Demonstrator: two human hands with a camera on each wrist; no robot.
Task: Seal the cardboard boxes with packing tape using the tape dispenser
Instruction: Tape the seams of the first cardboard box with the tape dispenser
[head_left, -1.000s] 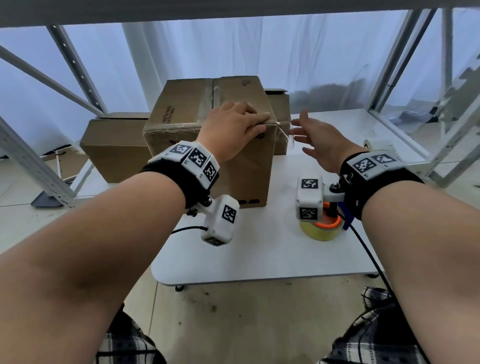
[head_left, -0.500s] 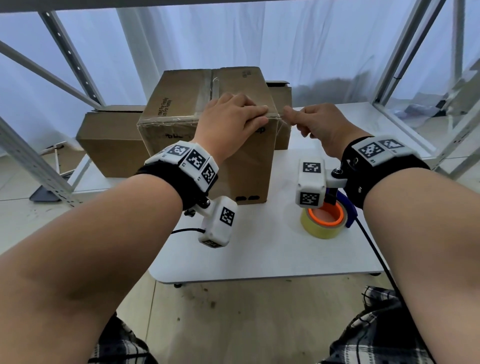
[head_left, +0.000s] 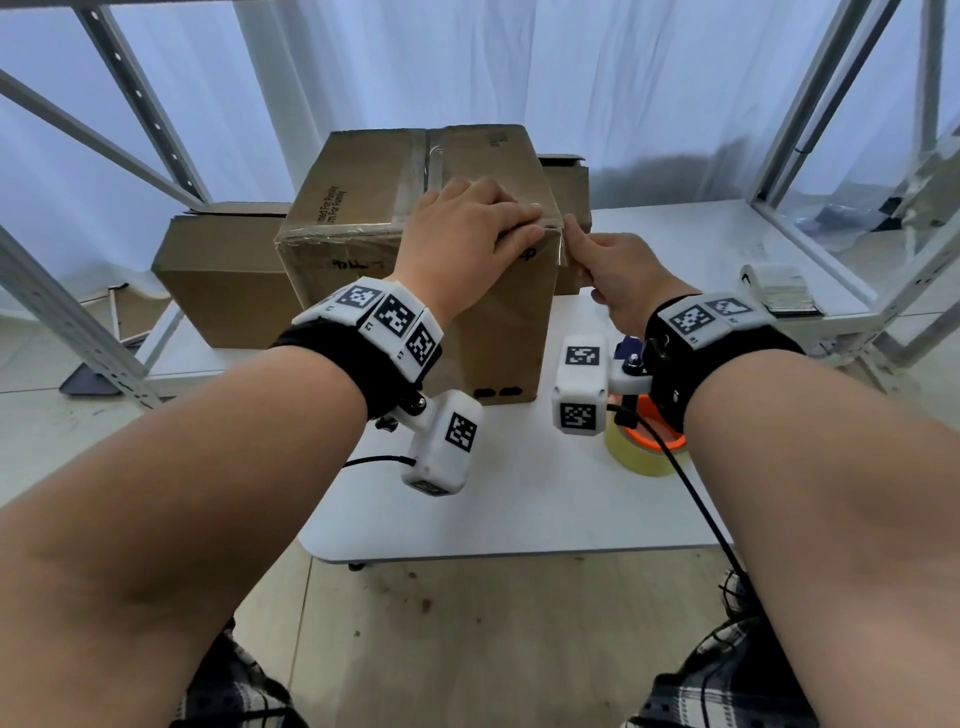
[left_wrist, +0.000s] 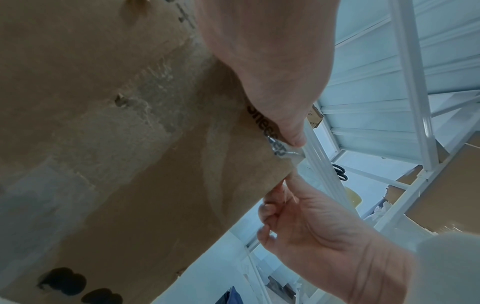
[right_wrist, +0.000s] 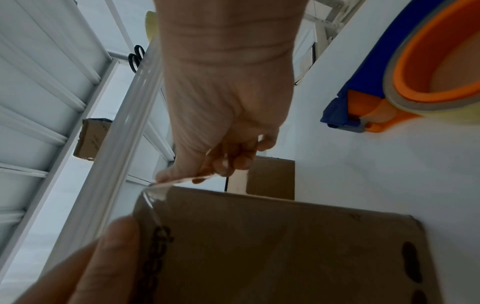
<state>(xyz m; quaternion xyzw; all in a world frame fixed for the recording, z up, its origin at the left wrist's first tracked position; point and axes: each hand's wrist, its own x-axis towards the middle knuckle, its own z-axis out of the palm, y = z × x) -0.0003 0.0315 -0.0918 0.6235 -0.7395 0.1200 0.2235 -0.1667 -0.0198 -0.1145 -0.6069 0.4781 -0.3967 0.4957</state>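
1. Standing upright on the table (head_left: 519, 509), center: the box (head_left: 363, 192), clear tape (right_wrist: 155, 192) running along its near top edge.
2. L hand (head_left: 467, 234) is lying flat on the top near the R corner, fingers straight, pressing the tape.
3. R hand (head_left: 613, 270) is pinching the loose tape end w/ thumb + curled fingers, just beside that corner.
4. Dispenser (right_wrist: 405, 86) is lying on the table under the R wrist.
5. More boxes (head_left: 218, 280) are sitting behind.

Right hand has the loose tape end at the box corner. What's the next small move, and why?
Probably fold that tape end down onto the side of the box and rub it flat. The right hand pinches it just off the top right corner, unstuck, while the left hand presses the strip along the top edge. The tape dispenser lies idle on the table.
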